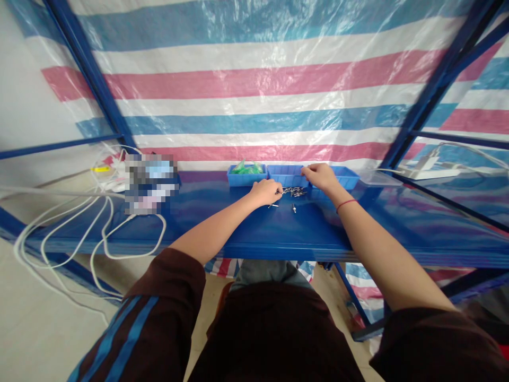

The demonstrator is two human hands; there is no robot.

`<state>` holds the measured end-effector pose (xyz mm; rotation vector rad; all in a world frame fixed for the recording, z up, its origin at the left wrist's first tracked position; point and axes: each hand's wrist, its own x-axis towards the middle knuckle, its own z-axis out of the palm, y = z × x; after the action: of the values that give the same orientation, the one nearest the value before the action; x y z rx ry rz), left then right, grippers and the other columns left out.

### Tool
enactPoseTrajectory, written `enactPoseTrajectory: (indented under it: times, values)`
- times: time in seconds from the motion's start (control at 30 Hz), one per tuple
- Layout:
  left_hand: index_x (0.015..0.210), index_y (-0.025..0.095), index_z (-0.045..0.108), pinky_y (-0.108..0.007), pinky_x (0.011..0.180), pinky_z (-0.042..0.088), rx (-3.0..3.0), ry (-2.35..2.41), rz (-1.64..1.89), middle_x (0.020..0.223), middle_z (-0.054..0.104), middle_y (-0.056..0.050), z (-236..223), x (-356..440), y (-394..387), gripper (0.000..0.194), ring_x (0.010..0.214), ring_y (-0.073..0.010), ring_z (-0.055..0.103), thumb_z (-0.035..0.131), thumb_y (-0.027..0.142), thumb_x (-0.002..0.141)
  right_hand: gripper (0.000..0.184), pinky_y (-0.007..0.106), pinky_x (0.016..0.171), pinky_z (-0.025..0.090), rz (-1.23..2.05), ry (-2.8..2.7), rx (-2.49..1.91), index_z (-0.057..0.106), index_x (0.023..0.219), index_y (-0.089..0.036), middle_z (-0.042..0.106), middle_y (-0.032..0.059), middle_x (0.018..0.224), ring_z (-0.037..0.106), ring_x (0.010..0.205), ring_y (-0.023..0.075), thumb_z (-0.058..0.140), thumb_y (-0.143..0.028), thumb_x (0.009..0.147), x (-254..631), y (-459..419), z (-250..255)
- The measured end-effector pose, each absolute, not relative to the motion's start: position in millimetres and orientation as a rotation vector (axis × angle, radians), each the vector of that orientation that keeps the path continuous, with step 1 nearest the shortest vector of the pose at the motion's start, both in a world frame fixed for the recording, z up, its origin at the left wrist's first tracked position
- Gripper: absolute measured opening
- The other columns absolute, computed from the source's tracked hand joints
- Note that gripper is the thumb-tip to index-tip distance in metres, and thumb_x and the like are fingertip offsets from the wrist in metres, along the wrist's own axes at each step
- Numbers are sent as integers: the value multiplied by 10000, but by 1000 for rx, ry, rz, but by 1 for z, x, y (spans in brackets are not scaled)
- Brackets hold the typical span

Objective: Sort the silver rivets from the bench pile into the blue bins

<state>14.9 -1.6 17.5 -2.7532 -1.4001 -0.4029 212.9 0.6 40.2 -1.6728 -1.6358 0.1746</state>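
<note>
My left hand (267, 192) rests on the blue shelf with its fingers curled together, at the left edge of a pile of small slim metal parts (295, 191). What its fingertips hold, if anything, is hidden. My right hand (321, 176) is raised over the front of the blue bins, fingers pinched, the tips at the middle blue bin (284, 172). Anything in that pinch is too small to make out. One loose metal part (294, 208) lies in front of the pile, and another thin one (273, 205) lies just below my left hand.
A left blue bin (246, 179) holds green plastic bags (247, 168). A right blue bin (345, 178) and a clear tray (379, 179) stand farther right. White cables (105, 233) loop over the shelf's left end. Blue posts (421, 95) and a striped sheet (254, 79) rise behind.
</note>
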Motion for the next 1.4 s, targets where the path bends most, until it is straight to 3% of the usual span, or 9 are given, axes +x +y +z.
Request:
enactPoseTrajectory:
  times: [0.23,0.43,0.6,0.8,0.93,1.13,1.4]
  values:
    - [952,250,666,-474,861,437,-2761,-1326,-437,1090,613,-52,16,19,-6,220,1074,-288,521,471,326,888,272,276,609,385,156,-1743,-1666,693,723,-131,621,52,619,529,587,151,486,-295,787,210,-2,41]
    - [933,245,686,-504,894,398,-2739,-1300,-435,1092,609,-65,14,21,-8,218,1095,-303,486,481,311,895,268,274,577,362,142,-1788,-1612,623,591,-157,586,33,559,504,562,142,506,-315,774,211,0,37]
    - [904,223,660,-465,896,393,-2719,-1273,-611,1063,626,-66,14,21,-4,227,1081,-286,503,446,298,912,246,253,561,368,295,-1857,-1481,616,580,-152,574,17,555,486,566,123,546,-304,760,207,-4,40]
    - [953,170,606,-301,830,443,-2851,-1368,-1195,940,673,-47,15,23,9,200,883,-168,598,421,238,919,206,238,567,417,697,-1782,-1169,699,790,-162,662,40,749,539,644,122,621,-338,716,197,-15,45]
    - [943,146,582,-269,831,456,-2970,-1357,-1482,941,676,-49,12,26,17,171,864,-136,610,429,219,916,232,253,598,439,733,-1753,-1085,704,802,-161,678,50,780,568,695,138,690,-348,665,194,-15,44]
    - [946,135,565,-281,829,478,-3071,-1457,-1625,951,675,-63,17,31,12,202,838,-122,622,383,223,936,283,262,600,444,682,-1738,-1049,686,784,-165,666,51,772,572,687,139,668,-434,699,193,-16,46]
    - [990,139,574,-285,824,478,-3169,-1326,-1678,927,671,-58,13,32,10,181,843,-131,624,472,261,904,189,295,656,469,580,-1751,-1050,660,743,-160,668,50,738,574,668,146,672,-338,679,188,-21,50]
